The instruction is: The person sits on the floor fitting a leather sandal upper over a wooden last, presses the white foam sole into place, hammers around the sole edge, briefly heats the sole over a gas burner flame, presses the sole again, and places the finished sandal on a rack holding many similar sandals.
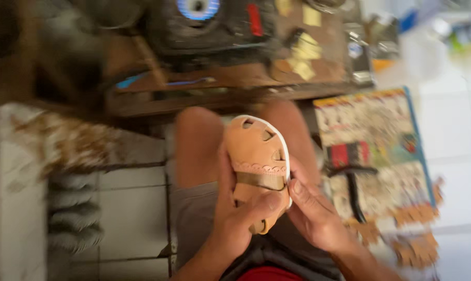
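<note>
Over bare knees, both hands, left [235, 221] and right [313, 213], grasp a tan sandal [257, 164].

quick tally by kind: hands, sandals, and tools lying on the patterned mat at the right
hands: 2, the left hand and right hand, both gripping the sandal
tan sandals with white sole: 1
dark-handled tools on the mat: 1
total: 4

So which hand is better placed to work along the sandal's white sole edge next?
Right, probably. The right hand already has its thumb on the white edge of the tan sandal, while the left hand wraps the heel end and steadies it over the lap.
</note>
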A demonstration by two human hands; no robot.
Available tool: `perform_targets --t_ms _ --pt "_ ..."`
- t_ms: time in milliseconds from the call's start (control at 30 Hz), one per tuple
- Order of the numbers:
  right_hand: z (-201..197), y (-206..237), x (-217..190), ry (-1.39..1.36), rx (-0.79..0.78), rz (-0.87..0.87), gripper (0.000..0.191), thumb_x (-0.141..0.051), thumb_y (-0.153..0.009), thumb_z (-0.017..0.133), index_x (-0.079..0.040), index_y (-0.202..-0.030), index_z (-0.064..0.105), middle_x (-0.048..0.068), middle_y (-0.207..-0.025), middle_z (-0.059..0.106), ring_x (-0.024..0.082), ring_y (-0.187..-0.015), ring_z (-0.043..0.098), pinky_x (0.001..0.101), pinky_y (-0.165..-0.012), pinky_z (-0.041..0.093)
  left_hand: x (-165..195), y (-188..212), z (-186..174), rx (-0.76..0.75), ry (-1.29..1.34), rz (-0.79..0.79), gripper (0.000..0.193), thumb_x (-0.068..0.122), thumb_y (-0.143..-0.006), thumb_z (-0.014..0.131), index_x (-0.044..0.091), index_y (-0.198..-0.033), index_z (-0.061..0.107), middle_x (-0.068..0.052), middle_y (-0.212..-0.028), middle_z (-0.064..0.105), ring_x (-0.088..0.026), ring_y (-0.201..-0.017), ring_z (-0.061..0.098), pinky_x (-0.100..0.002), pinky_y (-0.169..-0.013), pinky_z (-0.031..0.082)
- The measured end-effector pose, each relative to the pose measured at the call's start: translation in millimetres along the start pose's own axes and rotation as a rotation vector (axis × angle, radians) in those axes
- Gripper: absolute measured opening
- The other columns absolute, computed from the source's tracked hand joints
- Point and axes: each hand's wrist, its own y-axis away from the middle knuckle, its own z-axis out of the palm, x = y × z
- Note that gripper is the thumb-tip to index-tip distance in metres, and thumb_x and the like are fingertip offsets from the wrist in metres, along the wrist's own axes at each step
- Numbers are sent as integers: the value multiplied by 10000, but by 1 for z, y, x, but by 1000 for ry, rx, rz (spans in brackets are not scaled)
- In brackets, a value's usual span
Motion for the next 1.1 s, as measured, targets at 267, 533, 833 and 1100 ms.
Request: perform_targets --t_ms 267,533,833,1100 --pt "69 -48 48 166 -89 106 589 -183 -1026 500 33 -1564 399 202 -1483 518 296 -1336 501 457 -1090 383 25 61 -52 376 -89 354 895 60 -827 677 92 -1618 259 -113 -1413 528 -204 -1290 544 -369 -1097 460" --pt "119 -89 89 620 -714 9 545 -122 -990 488 81 -1493 430 248 -1553 475 364 -1461 455 538 -1147 404 89 259 -124 697 192 724 936 47 -770 635 177 -1641 316 -160 -1299 586 -304 -1104 614 -462 -935 522" --pt "136 -134 136 761 -1045 -41 528 -134 -1037 467 42 -1532 413 285 -1326 654 363 -1189 699 484 -1028 512 233 531 -162 1580 -486 1271 611 46 -899 592 -11 -1499 496 -133 -1361 656 -200 -1157 697 -307 -943 611" --pt "144 -165 170 1071 -1507 253 633 -132 -928 593 -62 -1535 428 188 -1315 653 288 -1221 668 395 -1020 535 256 634 -202 2340 -773 488 438 132 -913 667 -44 -1313 633 -193 -1214 704 -264 -1015 690 -419 -830 540"
